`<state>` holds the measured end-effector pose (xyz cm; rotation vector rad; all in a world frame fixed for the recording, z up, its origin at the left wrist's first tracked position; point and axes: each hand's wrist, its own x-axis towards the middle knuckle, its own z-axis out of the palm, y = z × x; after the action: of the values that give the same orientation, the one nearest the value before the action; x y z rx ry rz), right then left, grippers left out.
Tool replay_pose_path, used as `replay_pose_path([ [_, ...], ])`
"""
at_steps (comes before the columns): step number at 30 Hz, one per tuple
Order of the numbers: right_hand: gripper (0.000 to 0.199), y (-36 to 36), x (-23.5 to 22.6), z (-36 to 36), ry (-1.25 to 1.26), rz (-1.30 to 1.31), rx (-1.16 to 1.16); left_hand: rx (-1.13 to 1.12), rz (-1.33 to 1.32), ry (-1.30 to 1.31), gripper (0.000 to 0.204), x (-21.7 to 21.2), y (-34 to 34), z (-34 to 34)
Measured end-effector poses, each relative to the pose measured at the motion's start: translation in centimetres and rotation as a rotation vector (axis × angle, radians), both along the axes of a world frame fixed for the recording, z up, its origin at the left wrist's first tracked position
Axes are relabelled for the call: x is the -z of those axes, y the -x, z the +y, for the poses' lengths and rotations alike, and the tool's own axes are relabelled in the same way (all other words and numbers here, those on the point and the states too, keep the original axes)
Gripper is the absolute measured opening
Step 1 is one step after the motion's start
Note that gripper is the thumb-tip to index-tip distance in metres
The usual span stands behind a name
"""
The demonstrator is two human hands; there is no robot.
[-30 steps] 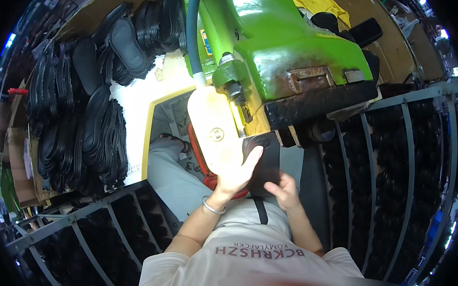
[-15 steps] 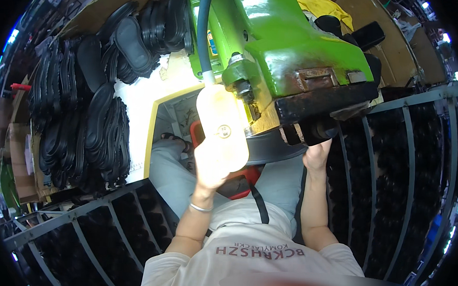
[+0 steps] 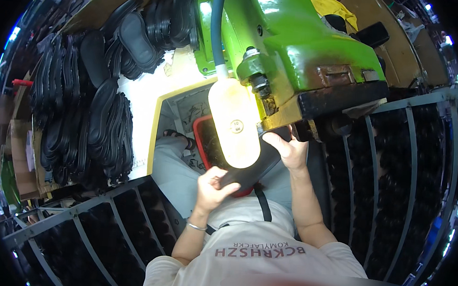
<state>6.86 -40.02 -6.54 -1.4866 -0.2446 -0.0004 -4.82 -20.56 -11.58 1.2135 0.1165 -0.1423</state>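
The black shoe sole (image 3: 253, 167), probably light, rubbery and bendable, sits under the green machine (image 3: 296, 48), left hand (image 3: 214, 186) gripping its near end and right hand (image 3: 290, 149) curled on the far end, ends being the sensible holds.

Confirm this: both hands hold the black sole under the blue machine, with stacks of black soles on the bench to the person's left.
Wrong on one count: the machine is green, not blue, as the head view shows. The left hand and right hand do hold the black sole under it, with stacks of black soles at left.
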Motion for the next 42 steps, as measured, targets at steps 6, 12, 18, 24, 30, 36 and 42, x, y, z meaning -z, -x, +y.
replay_pose_path([
  [6,0.020,0.2,0.9,-0.2,0.183,-0.048,0.113,0.114,-0.035,-0.404,0.025,1.0,-1.3,-3.8],
  [12,0.013,1.9,0.4,0.2,0.261,-0.171,0.171,0.060,-0.159,-0.489,0.021,-2.0,-6.5,-3.2],
  [18,0.015,2.5,2.8,-0.6,-0.015,-0.009,0.241,-0.029,-0.375,-0.809,0.013,-3.1,-8.4,-4.2],
  [24,0.010,2.2,2.4,1.1,0.001,-0.029,0.135,-0.225,-0.375,-0.808,0.009,-1.7,-5.7,-4.1],
  [30,0.018,2.2,4.0,1.3,-0.054,0.014,-0.043,-0.321,-0.343,-0.730,0.029,-3.2,-4.2,-1.7],
  [36,0.024,2.3,7.9,-1.4,-0.350,0.047,0.040,-0.200,-0.466,-0.915,0.033,-3.0,-3.6,0.1],
  [42,0.022,1.9,4.3,-1.0,-0.645,0.097,0.213,-0.272,-0.421,-0.812,0.033,-5.2,-5.2,-0.4],
])
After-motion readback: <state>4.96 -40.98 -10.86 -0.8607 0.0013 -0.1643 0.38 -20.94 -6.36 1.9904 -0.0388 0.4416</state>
